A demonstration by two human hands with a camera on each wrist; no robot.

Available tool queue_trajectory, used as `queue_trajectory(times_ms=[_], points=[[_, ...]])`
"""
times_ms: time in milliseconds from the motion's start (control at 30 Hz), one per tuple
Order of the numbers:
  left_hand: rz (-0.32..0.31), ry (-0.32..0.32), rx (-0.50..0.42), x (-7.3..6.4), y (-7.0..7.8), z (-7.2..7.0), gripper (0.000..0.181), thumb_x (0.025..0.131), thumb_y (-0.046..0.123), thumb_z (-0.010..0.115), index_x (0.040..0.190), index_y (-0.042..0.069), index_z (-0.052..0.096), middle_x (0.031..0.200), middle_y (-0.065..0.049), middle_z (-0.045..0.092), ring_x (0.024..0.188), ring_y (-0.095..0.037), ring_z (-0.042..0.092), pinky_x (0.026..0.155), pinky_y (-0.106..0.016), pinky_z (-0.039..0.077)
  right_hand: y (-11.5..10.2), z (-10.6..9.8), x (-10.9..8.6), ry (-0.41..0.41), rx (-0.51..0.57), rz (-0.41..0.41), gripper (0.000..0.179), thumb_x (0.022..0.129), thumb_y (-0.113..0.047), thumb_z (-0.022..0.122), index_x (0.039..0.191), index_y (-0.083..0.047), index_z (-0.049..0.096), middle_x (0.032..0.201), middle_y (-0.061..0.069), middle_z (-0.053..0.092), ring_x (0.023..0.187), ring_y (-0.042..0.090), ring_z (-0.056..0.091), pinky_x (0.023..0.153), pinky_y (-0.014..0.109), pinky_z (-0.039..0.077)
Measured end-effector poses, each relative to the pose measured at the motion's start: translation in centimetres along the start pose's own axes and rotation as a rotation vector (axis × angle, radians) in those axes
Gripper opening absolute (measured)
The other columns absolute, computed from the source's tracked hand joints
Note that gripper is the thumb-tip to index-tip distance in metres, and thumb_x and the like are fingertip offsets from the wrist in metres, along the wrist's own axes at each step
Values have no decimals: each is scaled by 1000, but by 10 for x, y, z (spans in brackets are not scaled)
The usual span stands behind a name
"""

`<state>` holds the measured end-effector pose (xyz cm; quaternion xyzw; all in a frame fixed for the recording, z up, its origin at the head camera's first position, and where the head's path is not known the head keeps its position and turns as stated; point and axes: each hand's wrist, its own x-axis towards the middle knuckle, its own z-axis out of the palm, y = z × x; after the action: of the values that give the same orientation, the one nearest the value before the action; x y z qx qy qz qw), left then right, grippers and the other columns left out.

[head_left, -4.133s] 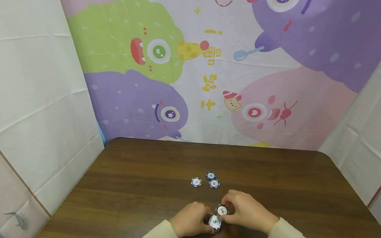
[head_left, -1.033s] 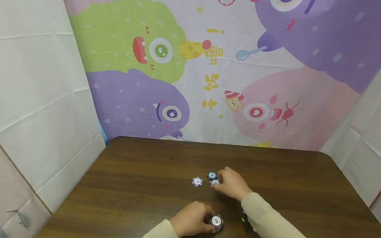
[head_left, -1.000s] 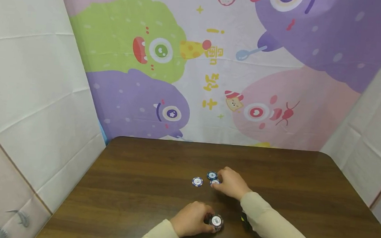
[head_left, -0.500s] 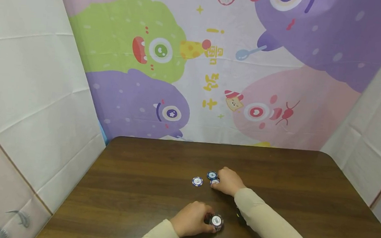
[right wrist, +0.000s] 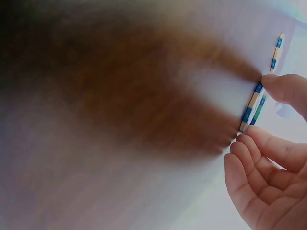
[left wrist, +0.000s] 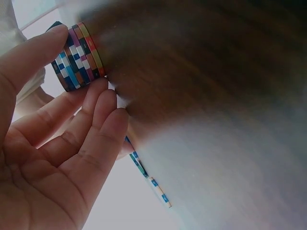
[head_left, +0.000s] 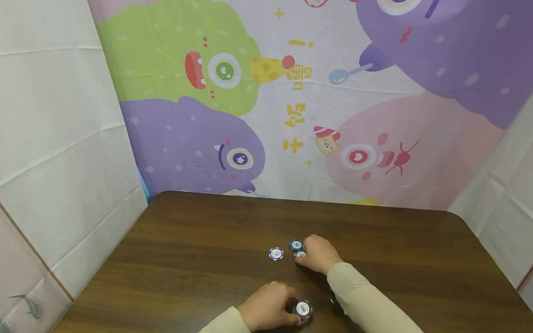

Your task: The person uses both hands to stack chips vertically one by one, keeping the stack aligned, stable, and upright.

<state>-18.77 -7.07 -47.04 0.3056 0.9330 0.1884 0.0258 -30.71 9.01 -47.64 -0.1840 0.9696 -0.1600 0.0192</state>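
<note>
My left hand (head_left: 269, 308) holds a stack of poker chips (head_left: 303, 308) upright on the table, thumb on one side and fingers on the other. Its top chip is dark and reads 100. In the left wrist view the edges of the stack (left wrist: 76, 57) show several colours. Farther off, my right hand (head_left: 319, 254) pinches a blue-and-white poker chip (right wrist: 251, 108) by its edge, flat at table level. Part of that chip is hidden by the fingers in the head view. A dark blue-green chip (head_left: 296, 245) lies right beside it, and another blue-and-white chip (head_left: 276, 253) lies apart to the left.
The brown wooden table (head_left: 203, 235) ends at a far edge before a cartoon-printed cloth (head_left: 294, 179). White cloth (head_left: 64, 90) hangs on the left, and more hangs on the right.
Since the oldest frame, the 100 chip has come to lie on top of the stack, and my right hand has moved away to the far chips. The left hand has kept its hold.
</note>
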Motion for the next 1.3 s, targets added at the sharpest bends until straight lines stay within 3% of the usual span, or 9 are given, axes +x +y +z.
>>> queue_trajectory(times_ms=[333,667,867,1033,1300], points=[[-2,1,-3,0,1,0,32,70,32,85,94,15,72,72,10,63,65,2,47,62,-15,40,6,-1,0,-24,7,0,35,72,-24,77,57,-15,47,65,-2,43,60,15,38,54,30,31],[-11,-1,-1,-1,2,-2,32,71,33,85,94,15,72,71,10,61,65,2,46,62,-16,40,9,-7,-9,-41,68,-39,33,73,-21,73,56,-15,46,61,-5,41,57,13,38,52,29,29],[-16,-3,-18,-1,2,-2,33,71,32,85,96,14,73,73,10,63,65,3,47,63,-16,41,6,-18,-23,-33,75,-78,16,75,-23,74,73,-10,65,75,-1,56,67,14,46,60,30,39],[-16,-6,-27,0,1,0,33,71,30,85,96,13,73,72,10,63,63,3,46,61,-15,40,2,-28,-36,-27,90,-115,28,76,-26,78,94,-5,69,90,1,62,74,13,51,70,33,48],[-8,1,-30,1,1,1,30,71,29,85,94,14,73,70,11,62,61,3,45,59,-14,38,-3,-42,-60,0,90,-233,28,77,-26,77,94,-7,67,88,-2,60,74,9,50,68,28,46]])
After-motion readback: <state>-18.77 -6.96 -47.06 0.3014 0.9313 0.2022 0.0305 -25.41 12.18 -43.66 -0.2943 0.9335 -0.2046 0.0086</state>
